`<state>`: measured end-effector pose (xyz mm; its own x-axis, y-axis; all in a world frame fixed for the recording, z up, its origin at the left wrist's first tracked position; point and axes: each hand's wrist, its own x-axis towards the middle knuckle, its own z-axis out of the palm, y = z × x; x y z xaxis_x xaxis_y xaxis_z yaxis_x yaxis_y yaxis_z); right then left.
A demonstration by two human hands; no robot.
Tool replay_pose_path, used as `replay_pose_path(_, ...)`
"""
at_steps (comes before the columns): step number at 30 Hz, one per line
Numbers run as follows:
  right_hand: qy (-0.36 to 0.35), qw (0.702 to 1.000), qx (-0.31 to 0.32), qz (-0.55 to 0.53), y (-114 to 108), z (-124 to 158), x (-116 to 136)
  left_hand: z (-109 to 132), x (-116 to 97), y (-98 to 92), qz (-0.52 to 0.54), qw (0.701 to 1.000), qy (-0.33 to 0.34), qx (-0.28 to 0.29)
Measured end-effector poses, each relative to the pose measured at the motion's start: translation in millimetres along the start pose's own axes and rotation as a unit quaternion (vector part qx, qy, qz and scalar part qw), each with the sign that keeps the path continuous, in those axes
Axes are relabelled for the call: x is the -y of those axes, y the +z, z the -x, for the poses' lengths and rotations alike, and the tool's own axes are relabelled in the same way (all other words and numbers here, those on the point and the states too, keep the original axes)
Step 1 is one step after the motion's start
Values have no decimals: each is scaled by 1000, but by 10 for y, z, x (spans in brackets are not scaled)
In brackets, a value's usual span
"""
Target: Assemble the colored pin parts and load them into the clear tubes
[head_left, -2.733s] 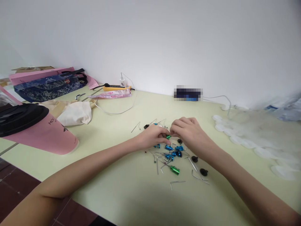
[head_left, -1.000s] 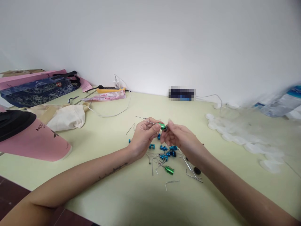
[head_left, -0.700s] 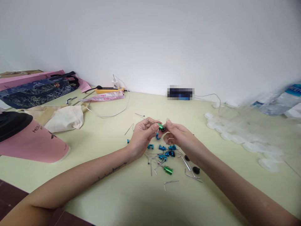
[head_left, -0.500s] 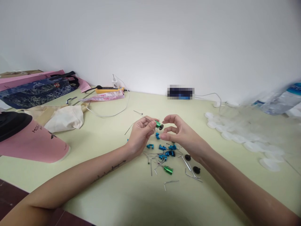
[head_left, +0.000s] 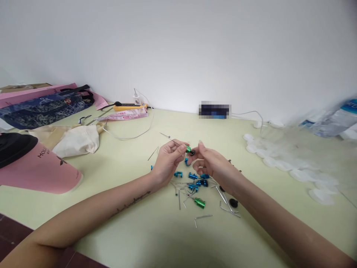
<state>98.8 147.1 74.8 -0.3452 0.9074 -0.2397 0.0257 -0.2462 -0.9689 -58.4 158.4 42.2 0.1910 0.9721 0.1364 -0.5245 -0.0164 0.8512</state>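
Note:
My left hand (head_left: 169, 158) pinches a small green metal cylinder (head_left: 188, 149), from which a thin wire (head_left: 174, 142) runs up and to the left. A black knob (head_left: 192, 152) sits at the cylinder's right end. My right hand (head_left: 210, 160) is beside the knob, its thumb raised and apart from the other fingers, which are bent. Below the hands lie several blue metal parts (head_left: 192, 175), another green cylinder (head_left: 199, 203), a black disc-shaped knob (head_left: 233, 203) and several bent metal rods (head_left: 203, 216) on the pale green table (head_left: 134, 230).
A pink cup (head_left: 41, 163) with a black lid stands at the left, near a cream cloth bag (head_left: 80, 140). Behind are a yellow power strip (head_left: 129, 107) and a blurred-out dark object (head_left: 214, 111). White round pieces (head_left: 301, 174) and a plastic bottle (head_left: 334, 121) lie right.
My right hand has turned, with its thumb now raised and its other fingers curled lower, close to the black knob. The green cylinder has shifted slightly right and down in my left hand.

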Motion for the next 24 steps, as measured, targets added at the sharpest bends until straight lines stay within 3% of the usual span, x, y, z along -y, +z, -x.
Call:
replay_pose_path(3, -12, 1000, 23, 8, 10, 10, 4, 1, -5, 5, 4, 1000, 1, 3)
replay_pose_path(8, -35, 998, -45, 33, -11, 23, 28, -8, -13, -5, 15, 1000, 8, -7)
replay_pose_path(11, 1, 1000, -8, -9, -12, -7, -18, 3, 13, -7, 15, 1000, -1, 5)
replay_pose_path(14, -11, 1000, 27, -5, -5, -5, -32, 13, 15, -3, 17, 1000, -7, 12)
replay_pose_path(20, -25, 998, -40, 29, -7, 29, 30, -7, 5, -1, 25, 1000, -3, -2)
replay_pose_path(24, 11, 999, 27, -14, 15, -17, -29, -5, 18, 0, 17, 1000, -7, 8)
